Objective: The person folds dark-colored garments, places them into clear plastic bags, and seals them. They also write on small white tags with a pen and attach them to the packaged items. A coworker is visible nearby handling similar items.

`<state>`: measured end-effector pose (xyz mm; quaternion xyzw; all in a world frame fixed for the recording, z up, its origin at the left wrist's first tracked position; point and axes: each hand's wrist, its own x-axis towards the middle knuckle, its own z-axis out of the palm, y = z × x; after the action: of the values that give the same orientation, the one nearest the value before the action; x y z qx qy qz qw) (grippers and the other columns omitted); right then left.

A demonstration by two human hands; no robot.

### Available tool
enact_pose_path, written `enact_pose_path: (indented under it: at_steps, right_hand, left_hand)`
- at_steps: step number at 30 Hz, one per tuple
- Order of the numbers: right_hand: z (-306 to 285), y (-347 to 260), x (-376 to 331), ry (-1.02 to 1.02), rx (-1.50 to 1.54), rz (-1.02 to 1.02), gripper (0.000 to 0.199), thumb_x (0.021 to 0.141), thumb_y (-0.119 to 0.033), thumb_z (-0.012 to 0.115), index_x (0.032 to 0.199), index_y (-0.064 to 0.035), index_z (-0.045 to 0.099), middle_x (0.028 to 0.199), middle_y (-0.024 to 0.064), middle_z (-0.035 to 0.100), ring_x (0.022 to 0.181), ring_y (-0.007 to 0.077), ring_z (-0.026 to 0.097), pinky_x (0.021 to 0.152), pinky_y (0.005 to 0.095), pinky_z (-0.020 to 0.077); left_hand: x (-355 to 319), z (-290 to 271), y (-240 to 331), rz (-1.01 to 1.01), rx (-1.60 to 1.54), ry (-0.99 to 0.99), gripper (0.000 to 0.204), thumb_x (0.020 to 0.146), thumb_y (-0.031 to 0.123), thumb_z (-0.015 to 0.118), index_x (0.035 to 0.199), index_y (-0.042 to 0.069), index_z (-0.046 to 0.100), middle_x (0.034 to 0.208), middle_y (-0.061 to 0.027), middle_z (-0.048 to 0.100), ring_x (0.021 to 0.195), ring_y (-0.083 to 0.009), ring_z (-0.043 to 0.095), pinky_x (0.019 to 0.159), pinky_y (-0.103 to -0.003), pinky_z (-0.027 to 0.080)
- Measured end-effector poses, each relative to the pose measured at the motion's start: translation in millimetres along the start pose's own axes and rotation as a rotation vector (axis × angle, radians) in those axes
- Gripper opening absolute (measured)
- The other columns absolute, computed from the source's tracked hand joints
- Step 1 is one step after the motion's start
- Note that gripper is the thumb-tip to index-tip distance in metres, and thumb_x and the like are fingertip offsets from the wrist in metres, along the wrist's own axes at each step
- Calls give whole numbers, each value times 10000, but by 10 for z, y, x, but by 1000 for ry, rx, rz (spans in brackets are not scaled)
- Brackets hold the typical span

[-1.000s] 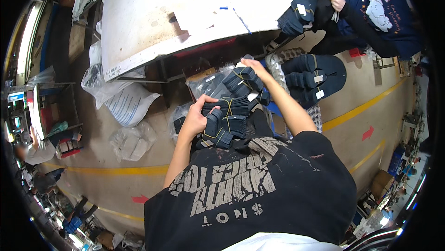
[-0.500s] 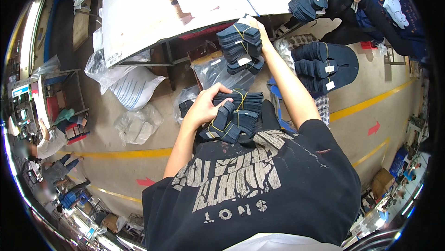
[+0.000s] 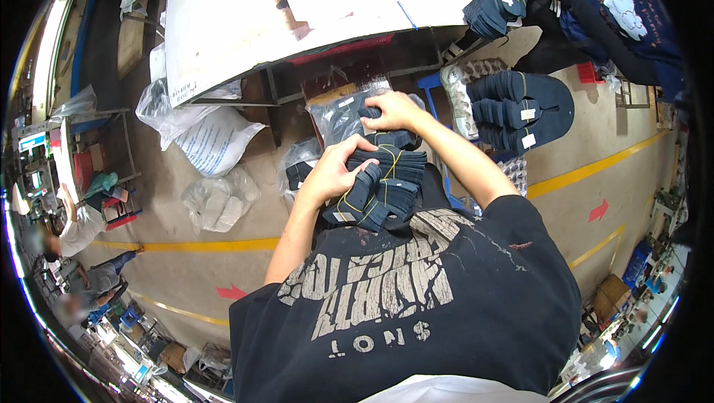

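Several bundles of dark navy cut fabric pieces, tied with yellow bands, rest against my front at lap height. My left hand grips these bundles from the left, fingers over the top and thumb against a folded bundle. Just beyond, my right hand is closed on another dark fabric bundle, now brought against the far side of the stack. Much of that bundle is hidden under the hand.
A white table spans the far side, with a pen on it. Tied fabric bundles are stacked at the right, others by the table corner near a person. Plastic bags lie on the floor at left.
My right hand has come down and toward me from the table edge, carrying its fabric bundle to the stack. My left hand has barely shifted.
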<state>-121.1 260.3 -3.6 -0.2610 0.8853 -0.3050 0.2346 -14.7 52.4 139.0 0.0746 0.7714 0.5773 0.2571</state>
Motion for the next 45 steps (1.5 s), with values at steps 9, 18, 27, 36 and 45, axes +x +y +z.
enact_pose_path:
  at_steps: [9, 18, 27, 36, 45]
  right_hand:
    - [-116, -164, 251, 365, 114, 261, 469, 785, -548, 717, 994, -128, 740, 910, 176, 749, 921, 376, 730, 820, 501, 567]
    - [-245, -346, 374, 649, 278, 323, 418, 827, -508, 727, 940, -106, 721, 820, 145, 733, 825, 345, 734, 732, 439, 548]
    - [-144, -522, 535, 759, 613, 303, 390, 861, -462, 738, 919, -76, 721, 838, 148, 740, 779, 272, 732, 718, 401, 539]
    - [7, -723, 478, 784, 663, 137, 278, 854, -312, 756, 890, -45, 687, 789, 133, 708, 705, 216, 690, 684, 349, 530]
    - [497, -426, 180, 628, 129, -247, 335, 752, -382, 793, 892, -105, 665, 814, 101, 623, 795, 323, 677, 666, 442, 556]
  left_hand:
    - [38, 32, -5, 55, 58, -49, 305, 887, 153, 796, 1122, 5, 671, 1051, -139, 741, 989, -249, 703, 897, -365, 532]
    - [-24, 62, -31, -12, 234, -48, 326, 855, 224, 804, 1129, 82, 699, 1079, -93, 728, 1061, -284, 623, 973, -388, 483]
    - [-25, 56, -59, -3, 233, -59, 320, 880, 301, 797, 1143, 148, 699, 1056, -105, 734, 1047, -348, 584, 988, -451, 445]
    - [-42, 7, -60, 43, 269, -51, 305, 866, 222, 810, 1117, 90, 696, 1049, -100, 733, 1000, -284, 658, 919, -390, 512]
    - [-130, -27, -100, -31, 20, -10, 306, 902, 173, 782, 1153, 44, 664, 1098, -141, 759, 1028, -314, 729, 911, -399, 542]
